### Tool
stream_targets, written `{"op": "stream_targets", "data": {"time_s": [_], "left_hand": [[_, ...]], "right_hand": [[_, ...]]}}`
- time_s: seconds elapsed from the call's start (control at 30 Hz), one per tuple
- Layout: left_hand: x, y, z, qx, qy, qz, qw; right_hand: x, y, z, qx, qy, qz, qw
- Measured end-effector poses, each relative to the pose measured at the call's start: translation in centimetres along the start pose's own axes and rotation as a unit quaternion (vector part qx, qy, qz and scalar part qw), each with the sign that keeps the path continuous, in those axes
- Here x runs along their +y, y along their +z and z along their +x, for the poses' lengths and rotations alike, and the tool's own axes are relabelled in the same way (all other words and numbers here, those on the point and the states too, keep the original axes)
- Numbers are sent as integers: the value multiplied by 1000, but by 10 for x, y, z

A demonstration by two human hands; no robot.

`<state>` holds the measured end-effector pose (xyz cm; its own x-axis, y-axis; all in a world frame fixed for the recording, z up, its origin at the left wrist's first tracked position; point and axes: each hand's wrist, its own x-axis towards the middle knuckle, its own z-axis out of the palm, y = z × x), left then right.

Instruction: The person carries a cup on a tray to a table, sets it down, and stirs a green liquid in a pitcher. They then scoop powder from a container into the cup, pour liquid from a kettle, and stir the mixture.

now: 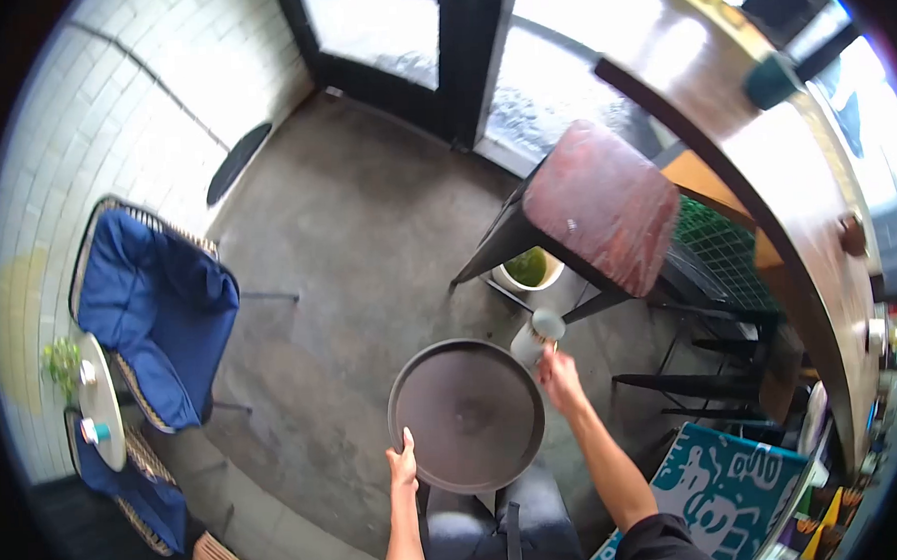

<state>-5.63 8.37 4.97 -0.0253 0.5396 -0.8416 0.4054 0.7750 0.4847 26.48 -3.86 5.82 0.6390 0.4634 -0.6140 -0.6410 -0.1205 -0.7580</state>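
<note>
My left hand (403,464) grips the left rim of a round dark brown tray (464,414), with the thumb on top. The tray is held level in front of my legs, and nothing lies on its surface. Just off the tray's upper right edge, my right hand (560,377) is closed on a light grey mug (531,341) at its handle side. The mug is tilted; what is inside cannot be made out.
A stool with a worn reddish seat (601,208) stands ahead, near a white pot (530,269) with green contents. A curved wooden counter (765,181) runs along the right, above a teal patterned panel (723,488). Blue-cushioned chair (160,318) and small round table (101,405) are left.
</note>
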Motion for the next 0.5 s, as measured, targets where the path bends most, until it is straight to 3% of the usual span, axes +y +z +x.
{"op": "stream_targets", "data": {"time_s": [0.07,0.23,0.4,0.43,0.5], "left_hand": [[10,-11,-7,11,-10,62,998],[37,-28,-31,-100,74,38,991],[42,-22,-50,-204,123,91,967],[42,-13,-58,-175,113,118,971],[53,3,-90,-257,132,153,945]], "right_hand": [[1,15,-54,-19,-9,-27,999],[36,28,-159,-18,-37,-52,998],[50,32,-242,54,-97,-25,994],[42,34,-264,68,-102,-40,992],[29,33,-305,99,-116,-39,988]]}}
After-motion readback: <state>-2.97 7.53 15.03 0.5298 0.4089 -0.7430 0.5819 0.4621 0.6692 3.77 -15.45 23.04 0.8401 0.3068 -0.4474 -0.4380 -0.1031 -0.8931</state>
